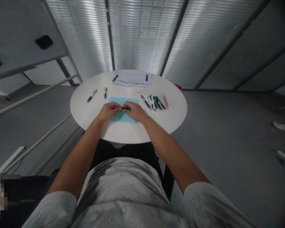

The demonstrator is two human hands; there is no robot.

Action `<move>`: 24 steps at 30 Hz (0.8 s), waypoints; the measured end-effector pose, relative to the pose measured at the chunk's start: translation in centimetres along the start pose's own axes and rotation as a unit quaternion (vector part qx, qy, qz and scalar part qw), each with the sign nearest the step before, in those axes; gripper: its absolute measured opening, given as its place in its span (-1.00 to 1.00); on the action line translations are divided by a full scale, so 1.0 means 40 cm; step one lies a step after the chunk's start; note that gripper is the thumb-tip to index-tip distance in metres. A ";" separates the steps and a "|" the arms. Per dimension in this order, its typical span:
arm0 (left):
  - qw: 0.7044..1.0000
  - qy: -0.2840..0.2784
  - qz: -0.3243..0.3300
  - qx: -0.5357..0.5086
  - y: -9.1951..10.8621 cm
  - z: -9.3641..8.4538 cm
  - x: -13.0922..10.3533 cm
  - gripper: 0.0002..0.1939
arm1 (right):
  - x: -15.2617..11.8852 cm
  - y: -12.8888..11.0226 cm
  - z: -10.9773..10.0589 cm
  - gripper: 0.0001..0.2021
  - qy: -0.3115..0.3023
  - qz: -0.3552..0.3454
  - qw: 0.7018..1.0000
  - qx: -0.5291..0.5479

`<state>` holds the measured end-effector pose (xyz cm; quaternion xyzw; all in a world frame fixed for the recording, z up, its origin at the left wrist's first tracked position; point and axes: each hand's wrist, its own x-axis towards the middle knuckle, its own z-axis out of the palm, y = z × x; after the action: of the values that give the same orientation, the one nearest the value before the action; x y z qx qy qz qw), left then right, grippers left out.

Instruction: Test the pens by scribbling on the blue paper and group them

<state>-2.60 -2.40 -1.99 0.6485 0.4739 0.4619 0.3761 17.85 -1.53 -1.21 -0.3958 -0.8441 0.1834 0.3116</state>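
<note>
A dark pen [126, 108] with a blue end is held over a light-blue sheet [123, 118] on the round white table. My right hand [135, 110] has its fingers closed around the pen. My left hand [109, 111] meets it from the left, its thumb and fingers pinched at the pen's other end. That end is small and partly hidden by the fingertips, so whether the left hand holds a separate part cannot be made out.
To the right lie several pens [156, 103] and a pinkish stick-like item [166, 102]. A white-and-black pen [92, 96] and a yellow-and-dark pen [105, 93] lie left. Papers [132, 78] rest at the far edge of the white table [178, 107].
</note>
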 end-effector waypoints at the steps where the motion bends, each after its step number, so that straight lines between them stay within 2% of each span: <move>1: 1.000 -0.001 0.005 -0.006 -0.001 -0.001 0.000 -0.72 | 0.002 0.001 0.000 -0.85 -0.002 0.000 1.000 0.009; 9: 0.999 -0.030 0.026 -0.015 0.001 -0.002 -0.004 -0.63 | 0.008 0.000 -0.009 -0.75 -0.036 -0.012 0.999 -0.012; 11: 0.999 -0.034 0.026 -0.010 0.003 -0.002 -0.006 -0.63 | 0.006 -0.001 -0.008 -0.82 -0.025 -0.009 1.000 -0.010; 16: 0.999 -0.025 0.019 -0.010 0.004 -0.005 -0.007 -0.64 | 0.002 0.005 -0.001 -0.68 0.008 -0.025 1.000 -0.004; 21: 1.000 -0.013 0.015 -0.024 -0.001 -0.007 -0.001 -0.64 | 0.007 0.016 -0.011 -0.82 0.000 -0.018 1.000 -0.016; 24: 0.999 0.001 0.019 -0.037 -0.005 -0.006 0.002 -0.65 | 0.006 0.014 -0.021 -0.78 -0.023 -0.023 0.999 -0.021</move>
<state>-2.88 -2.27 -2.09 0.6429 0.4443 0.4865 0.3906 18.60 -0.96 -0.83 -0.3781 -0.8636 0.1675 0.2885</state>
